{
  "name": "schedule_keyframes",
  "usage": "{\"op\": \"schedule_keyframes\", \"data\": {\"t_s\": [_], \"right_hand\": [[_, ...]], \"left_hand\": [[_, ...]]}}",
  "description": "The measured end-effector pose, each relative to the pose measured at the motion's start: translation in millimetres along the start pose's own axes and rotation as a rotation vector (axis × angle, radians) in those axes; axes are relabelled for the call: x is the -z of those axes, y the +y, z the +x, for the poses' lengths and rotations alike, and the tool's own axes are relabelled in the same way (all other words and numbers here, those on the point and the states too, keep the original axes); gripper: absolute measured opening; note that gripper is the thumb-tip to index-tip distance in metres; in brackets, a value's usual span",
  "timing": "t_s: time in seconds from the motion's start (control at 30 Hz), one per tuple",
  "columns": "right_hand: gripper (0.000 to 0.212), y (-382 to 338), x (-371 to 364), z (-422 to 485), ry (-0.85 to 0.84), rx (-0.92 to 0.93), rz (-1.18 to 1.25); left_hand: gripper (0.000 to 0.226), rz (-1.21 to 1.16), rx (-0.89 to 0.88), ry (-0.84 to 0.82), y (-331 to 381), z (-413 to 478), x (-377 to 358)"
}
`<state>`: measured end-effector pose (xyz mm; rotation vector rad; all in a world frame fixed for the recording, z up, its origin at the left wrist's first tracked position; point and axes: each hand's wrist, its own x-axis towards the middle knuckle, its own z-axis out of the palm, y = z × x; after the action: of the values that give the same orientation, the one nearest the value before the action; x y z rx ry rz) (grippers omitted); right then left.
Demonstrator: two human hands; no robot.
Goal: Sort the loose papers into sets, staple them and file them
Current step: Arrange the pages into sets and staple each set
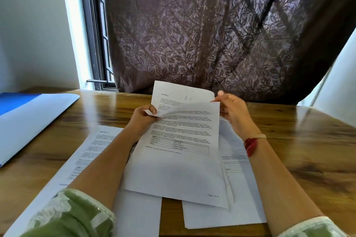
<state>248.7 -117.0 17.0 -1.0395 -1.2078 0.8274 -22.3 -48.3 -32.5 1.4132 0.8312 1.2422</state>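
Note:
I hold a small stack of printed sheets (179, 159) above the table. My left hand (142, 119) grips its upper left edge, thumb on the curled corner of the front sheet. My right hand (234, 112) pinches the top right corner of that front sheet, which bends forward away from the sheet behind it (173, 92), headed "Section 2". More printed papers lie flat beneath: one pile at the left (92, 152) and another at the right (237, 188).
A blue file folder (28, 121) lies open on the wooden table (308, 150) at the far left. A dark leaf-patterned curtain (212, 34) hangs right behind the table's far edge, with a window frame to its left. No stapler is in view.

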Motion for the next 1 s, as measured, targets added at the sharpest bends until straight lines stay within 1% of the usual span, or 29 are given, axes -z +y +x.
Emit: {"op": "schedule_keyframes", "data": {"t_s": [0.03, 0.07, 0.1, 0.13, 0.2, 0.23, 0.3, 0.37, 0.43, 0.53, 0.6, 0.7, 0.83, 0.93, 1.0], "right_hand": [[0.018, 5, 4, 3, 0.13, 0.076, -0.202], [0.015, 10, 6, 6, 0.186, 0.115, -0.382], [0.023, 16, 8, 8, 0.197, 0.103, -0.493], [0.034, 20, 10, 10, 0.197, 0.05, -0.519], [0.049, 24, 10, 10, 0.205, -0.06, -0.412], [0.049, 26, 9, 10, 0.207, -0.088, -0.347], [0.041, 29, 8, 11, 0.215, -0.118, -0.282], [0.028, 33, 6, 13, 0.272, -0.08, -0.304], [0.016, 33, 4, 14, 0.33, -0.032, -0.39], [0.011, 25, 0, 12, 0.386, 0.053, -0.494], [0.011, 20, -2, 11, 0.404, 0.111, -0.518], [0.004, 19, -2, 10, 0.43, 0.194, -0.578], [0.004, 22, -1, 9, 0.473, 0.311, -0.564], [0.003, 19, -2, 12, 0.467, 0.298, -0.467], [0.005, 14, -6, 10, 0.397, 0.274, -0.345]], "left_hand": [[0.056, 0.011, -0.009, -0.017, 0, -1, 0], [0.056, 0.016, -0.014, -0.031, 0, -1, 1], [0.056, 0.018, -0.019, -0.043, 0, -1, 2], [0.055, 0.017, -0.021, -0.049, -1, 0, 3], [0.054, 0.006, -0.016, -0.055, -3, 1, 4], [0.054, 0.0, -0.012, -0.06, -3, 1, 5], [0.054, -0.011, 0.001, -0.067, -2, 1, 4], [0.054, -0.012, 0.014, -0.051, -1, 1, 1], [0.051, 0.007, 0.022, -0.016, 1, 0, -1], [0.034, 0.029, 0.034, 0.016, 3, -1, -2], [0.031, 0.06, 0.036, 0.032, 5, -2, -3], [0.029, 0.065, 0.043, 0.048, 4, -1, -3], [0.03, 0.096, 0.042, 0.01, 4, -2, -2], [0.035, 0.079, 0.044, -0.001, 5, -5, -4], [0.039, 0.075, 0.047, -0.008, 5, -4, -3]]}}
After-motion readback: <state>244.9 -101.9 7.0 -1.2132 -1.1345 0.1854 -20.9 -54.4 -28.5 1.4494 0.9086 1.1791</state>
